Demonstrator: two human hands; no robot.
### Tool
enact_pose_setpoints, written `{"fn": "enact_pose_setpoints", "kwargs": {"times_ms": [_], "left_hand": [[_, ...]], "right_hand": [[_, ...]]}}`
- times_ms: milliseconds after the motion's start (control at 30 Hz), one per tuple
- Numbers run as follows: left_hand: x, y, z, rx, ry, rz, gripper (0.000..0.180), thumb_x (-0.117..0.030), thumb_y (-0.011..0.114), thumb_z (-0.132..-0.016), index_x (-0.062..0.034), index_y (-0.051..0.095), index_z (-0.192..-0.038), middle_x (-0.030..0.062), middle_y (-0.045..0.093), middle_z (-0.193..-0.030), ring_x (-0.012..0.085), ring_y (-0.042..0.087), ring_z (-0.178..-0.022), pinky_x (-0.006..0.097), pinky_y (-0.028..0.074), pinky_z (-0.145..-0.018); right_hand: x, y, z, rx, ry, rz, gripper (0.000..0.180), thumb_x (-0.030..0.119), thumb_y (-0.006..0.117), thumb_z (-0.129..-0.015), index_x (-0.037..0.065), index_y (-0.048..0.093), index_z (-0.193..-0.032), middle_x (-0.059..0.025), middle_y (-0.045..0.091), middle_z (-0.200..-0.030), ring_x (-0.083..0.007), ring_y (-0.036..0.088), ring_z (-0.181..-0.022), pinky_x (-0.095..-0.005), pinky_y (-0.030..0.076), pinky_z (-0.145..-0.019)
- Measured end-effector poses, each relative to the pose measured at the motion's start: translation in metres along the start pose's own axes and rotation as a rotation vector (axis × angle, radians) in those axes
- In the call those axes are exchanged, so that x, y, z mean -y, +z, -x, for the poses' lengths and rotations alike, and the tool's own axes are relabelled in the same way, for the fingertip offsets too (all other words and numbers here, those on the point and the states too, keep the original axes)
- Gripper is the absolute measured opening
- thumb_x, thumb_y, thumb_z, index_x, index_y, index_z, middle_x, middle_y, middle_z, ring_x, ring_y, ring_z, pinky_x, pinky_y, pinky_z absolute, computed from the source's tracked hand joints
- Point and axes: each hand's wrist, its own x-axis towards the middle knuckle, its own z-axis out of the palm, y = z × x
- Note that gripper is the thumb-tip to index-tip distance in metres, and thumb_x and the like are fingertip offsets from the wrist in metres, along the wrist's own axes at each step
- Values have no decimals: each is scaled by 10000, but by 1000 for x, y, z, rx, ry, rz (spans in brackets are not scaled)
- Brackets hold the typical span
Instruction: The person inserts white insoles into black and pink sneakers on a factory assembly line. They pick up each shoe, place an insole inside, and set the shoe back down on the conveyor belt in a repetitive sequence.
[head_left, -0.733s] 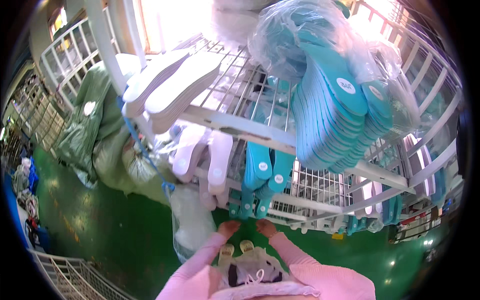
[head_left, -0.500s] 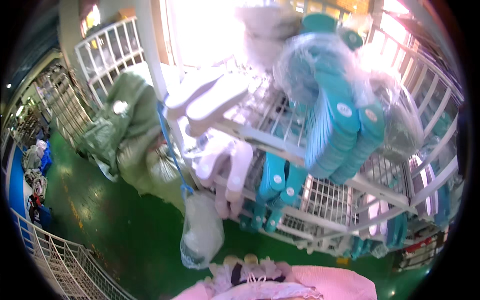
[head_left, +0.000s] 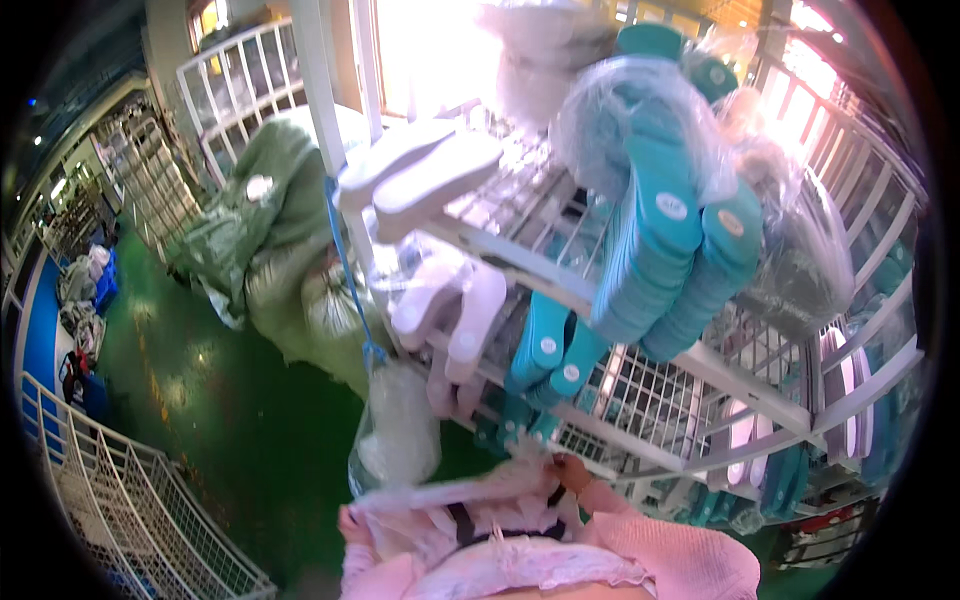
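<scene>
While teal insoles overhang the rack, both closed hands grip pale cloth.

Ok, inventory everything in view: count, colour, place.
Rack: 1, white, centre-right
White soles: 2 stacks, white, upper shelf left
Upper teal soles: 2 stacks, teal, upper shelf
Pale soles: 2 front stacks, pinkish, below white soles
Lower teal soles: 2 front stacks, teal, beside pale soles
Clear bag: 1, clear, partly over upper teal soles
Hanging bag: 1, translucent, below cord
Cord: 1, blue, left post
Sacks: several, green, left of rack
Wire cart: 1, white, lower left
Floor: 1, green, underneath
Cloth: 1, whitish, between the grips
Left grip: 1, pink-sleeved, cloth's left end
Right grip: 1, pink-sleeved, cloth's right end
</scene>
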Motion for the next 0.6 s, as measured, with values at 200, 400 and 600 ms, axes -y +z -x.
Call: {"fn": "enact_pose_setpoints", "kwargs": {"times_ms": [200,400,600], "left_hand": [[-92,-31,-60,-6,118,-288,127,-106,520,-744,-11,457,-686,100,428,-640,242,448,-585,329,376,-556],[-123,55,-186,318,15,437,340,-247,536,-795,-22,466,-1040,59,523,-906,118,499,-827,222,389,-726],[-167,156,-283,750,-505,328,837,-630,562,-598,-171,266,-1233,118,363,-1144,244,388,-1029,357,290,-896]], "right_hand": [[68,0,39,37,-450,173,319,206,563,-754,26,524,-1015,-108,574,-926,-181,555,-799,-283,427,-693],[190,26,-7,212,68,-937,650,287,545,-780,67,172,-1264,-123,392,-1198,-226,402,-1079,-356,363,-845],[252,44,-67,-134,227,-1122,943,514,591,-647,147,28,-1309,-100,261,-1262,-292,258,-1147,-517,257,-855]]}}
